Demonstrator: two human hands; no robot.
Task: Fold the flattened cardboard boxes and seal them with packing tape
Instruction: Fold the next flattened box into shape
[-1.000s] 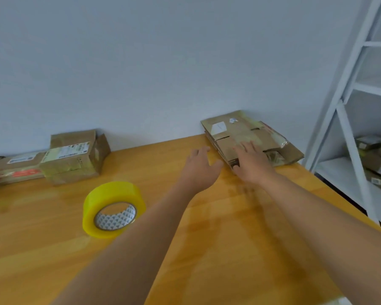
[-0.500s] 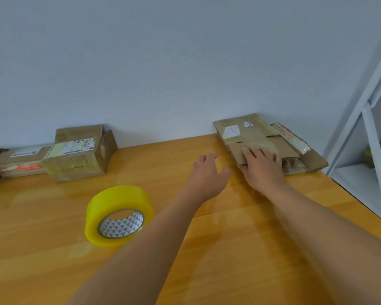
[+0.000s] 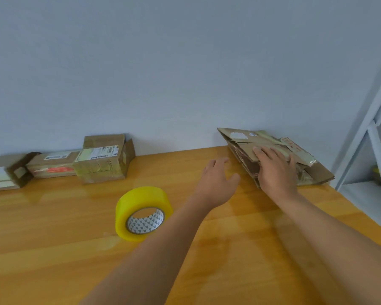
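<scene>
- Two bare arms reach out over the wooden table (image 3: pixel 53 249).
- The tape (image 3: pixel 142 213) is closest. It is a yellow roll lying a bit tilted on the table, just to the left of the left arm. Nobody is touching it.
- The left hand (image 3: pixel 217 182) is held out past the tape with its fingers straight and spread. It holds nothing and is near the stack but apart from it.
- The right hand (image 3: pixel 275 170) lies on top of the stack (image 3: pixel 246 148) of flat boxes. Its fingers are spread over the top sheet and bend down a little at its far side. I cannot tell if they have hooked an edge.
- The stack sits at the far right of the table, against the wall (image 3: pixel 185 73).
- Far left, by the wall, some made boxes (image 3: pixel 103 159) are lying in a row.
- What could go wrong: the hand may pull more than one flat box, because the sheets lie loose on each other. Then the pile could slide and drop off the right edge, which is near.
- The left arm could bump the tape and make it roll away.
</scene>
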